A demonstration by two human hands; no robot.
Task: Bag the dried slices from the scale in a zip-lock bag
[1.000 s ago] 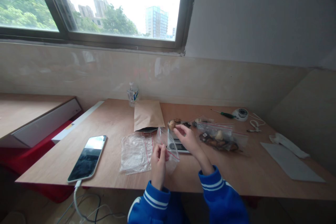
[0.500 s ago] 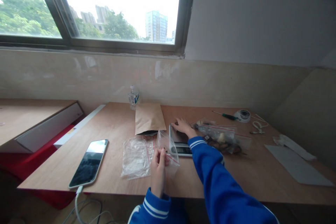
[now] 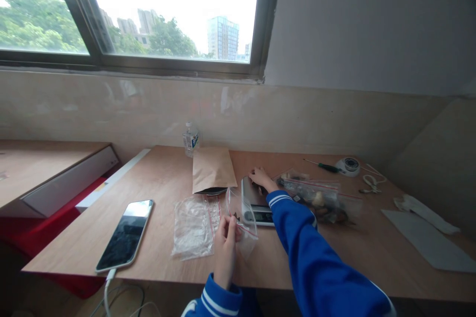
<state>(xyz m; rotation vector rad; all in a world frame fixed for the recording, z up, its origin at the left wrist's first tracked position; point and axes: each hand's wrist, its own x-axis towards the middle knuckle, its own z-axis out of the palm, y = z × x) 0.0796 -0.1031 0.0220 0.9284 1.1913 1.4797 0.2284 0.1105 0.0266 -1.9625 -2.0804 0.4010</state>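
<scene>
My left hand (image 3: 226, 237) pinches the edge of a clear zip bag (image 3: 250, 240) with a red seal line; its mouth gapes upward. A small dark piece shows at my left fingertips. My right hand (image 3: 262, 179) is over the steel plate of a kitchen scale (image 3: 250, 192), fingers curled together and pointing down. Something dark is under those fingers, too hidden to name. The scale's display (image 3: 263, 216) is partly covered by my right sleeve. Left of my left hand lie flat clear zip bags (image 3: 193, 228).
Behind the zip bags are a brown paper pouch (image 3: 213, 171) and a plastic bottle (image 3: 190, 139). Filled zip bags (image 3: 323, 200) lie right of the scale. Farther right are a screwdriver (image 3: 327, 167), a round white camera (image 3: 348, 166) and a white sheet (image 3: 427, 237). A phone (image 3: 126, 235) lies left.
My right hand's fingers have drawn together and curled down over the scale plate. My left hand still grips the zip bag, slightly lower in view. The whole view has shifted a little.
</scene>
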